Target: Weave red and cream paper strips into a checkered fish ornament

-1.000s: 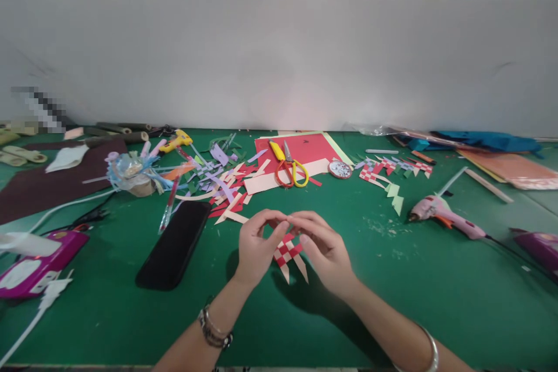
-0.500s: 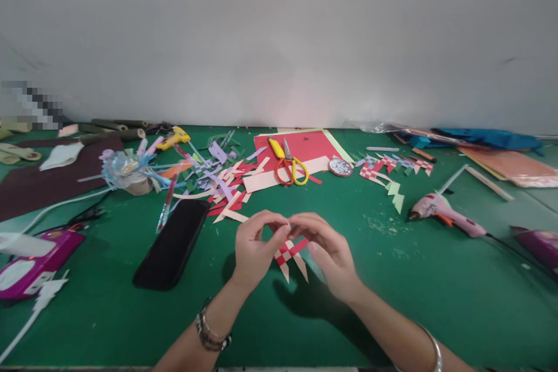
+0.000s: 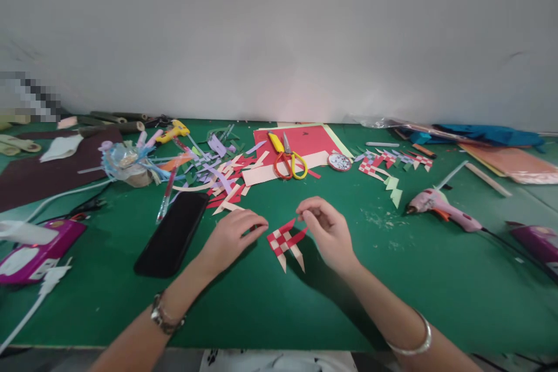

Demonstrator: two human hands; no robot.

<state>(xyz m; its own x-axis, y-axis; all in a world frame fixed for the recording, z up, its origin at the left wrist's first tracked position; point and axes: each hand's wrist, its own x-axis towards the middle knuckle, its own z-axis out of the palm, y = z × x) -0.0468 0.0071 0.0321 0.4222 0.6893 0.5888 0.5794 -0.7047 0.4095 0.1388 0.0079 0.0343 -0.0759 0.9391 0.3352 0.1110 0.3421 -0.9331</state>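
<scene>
A small woven paper fish (image 3: 283, 239) in red and pale peach checks, with pointed strip ends, is between my hands over the green table. My right hand (image 3: 328, 233) is just right of it, thumb and forefinger pinched close to the tip of an upper red strip; whether they touch it I cannot tell. My left hand (image 3: 231, 238) is to the left, apart from the fish, its thumb and fingers closed together at the tips. Anything in either pinch is too small to make out. Loose paper strips (image 3: 226, 180) are heaped beyond my left hand.
A black phone (image 3: 172, 235) lies left of my left hand. Scissors (image 3: 291, 164) rest on red paper (image 3: 320, 138) farther back. To the right are a pink glue gun (image 3: 442, 206) and other woven pieces (image 3: 375, 164). A purple power strip (image 3: 43, 250) with cords is at left.
My hands, which met fingertip to fingertip above the paper fish, have drawn apart. The left has moved left, leaving the fish in fuller view. The camera view has tilted slightly down.
</scene>
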